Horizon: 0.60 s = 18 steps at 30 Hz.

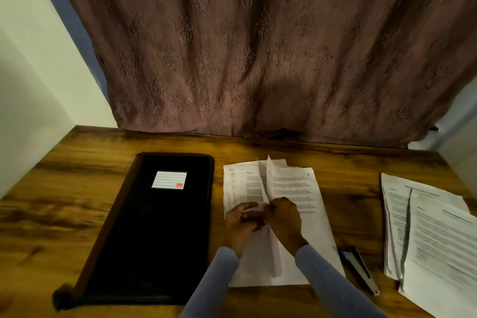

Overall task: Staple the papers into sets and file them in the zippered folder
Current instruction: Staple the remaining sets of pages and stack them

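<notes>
The job looks to be in its early half, as far as one can judge: the zippered folder [154, 224] lies shut and flat on the wooden desk [64, 183] at about 9 o'clock from the hands, with nothing filed in it that can be seen, and its white label [169, 180] faces up. At the centre, a loose set of printed papers [291, 188] lies under both hands; the left hand [241, 222] has its fingers curled onto the lower part of 1 sheet, and the right hand [284, 219] pinches a neighbouring sheet that lifts and buckles toward 12 o'clock. They seem to be separating or squaring pages, though the blur hides exactly how the fingertips sit. The stapler [360, 270] rests untouched at about 4 o'clock, just beside the right edge of the papers, so this set probably has no staple yet. At 3 o'clock, well apart, another pile of sheets [428, 235] waits near the desk's right edge; whether it is already stapled cannot be told. Left to do, then: staple, unzip, file. A patterned curtain [258, 46] hangs at 12 o'clock behind the desk. Nothing blocks the reach to the stapler; the shut zip is the main obstacle ahead.
</notes>
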Each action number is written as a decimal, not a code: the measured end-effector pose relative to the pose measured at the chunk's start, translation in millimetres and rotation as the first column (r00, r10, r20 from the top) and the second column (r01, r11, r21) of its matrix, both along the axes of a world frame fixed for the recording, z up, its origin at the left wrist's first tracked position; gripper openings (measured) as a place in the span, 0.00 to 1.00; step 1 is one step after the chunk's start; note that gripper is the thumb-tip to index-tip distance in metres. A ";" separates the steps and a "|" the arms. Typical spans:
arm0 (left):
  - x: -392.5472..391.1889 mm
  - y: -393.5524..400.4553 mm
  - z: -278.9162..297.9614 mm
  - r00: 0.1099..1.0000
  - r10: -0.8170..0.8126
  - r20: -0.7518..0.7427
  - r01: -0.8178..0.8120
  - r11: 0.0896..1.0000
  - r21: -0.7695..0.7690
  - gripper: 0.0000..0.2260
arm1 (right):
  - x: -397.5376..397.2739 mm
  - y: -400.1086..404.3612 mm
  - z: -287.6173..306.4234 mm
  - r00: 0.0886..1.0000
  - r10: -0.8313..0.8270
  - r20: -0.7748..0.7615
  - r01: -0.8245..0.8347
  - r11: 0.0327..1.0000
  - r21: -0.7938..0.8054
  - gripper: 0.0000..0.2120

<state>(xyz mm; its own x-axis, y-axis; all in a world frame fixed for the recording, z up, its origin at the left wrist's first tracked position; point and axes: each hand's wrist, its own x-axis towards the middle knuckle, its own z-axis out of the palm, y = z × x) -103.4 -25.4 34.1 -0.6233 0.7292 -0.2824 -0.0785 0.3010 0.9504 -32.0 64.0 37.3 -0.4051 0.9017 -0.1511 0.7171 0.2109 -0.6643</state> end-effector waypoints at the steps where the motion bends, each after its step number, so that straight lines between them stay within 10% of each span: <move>1: -0.6 -0.9 -0.5 1.000 -0.020 0.010 0.020 1.000 0.010 0.14 | -0.6 2.1 -0.1 1.000 -0.012 0.022 0.012 1.000 0.012 0.10; 8: -0.7 -0.9 -14.9 0.972 0.040 -0.230 -0.088 0.976 -0.201 0.18 | 12.8 10.9 3.2 0.987 -0.060 -0.150 0.066 0.997 0.040 0.09; 18: -1.5 3.1 -4.8 0.999 -0.018 -0.042 0.019 0.999 0.040 0.20 | 2.9 -1.8 1.8 0.988 0.113 -0.110 -0.101 0.989 0.108 0.13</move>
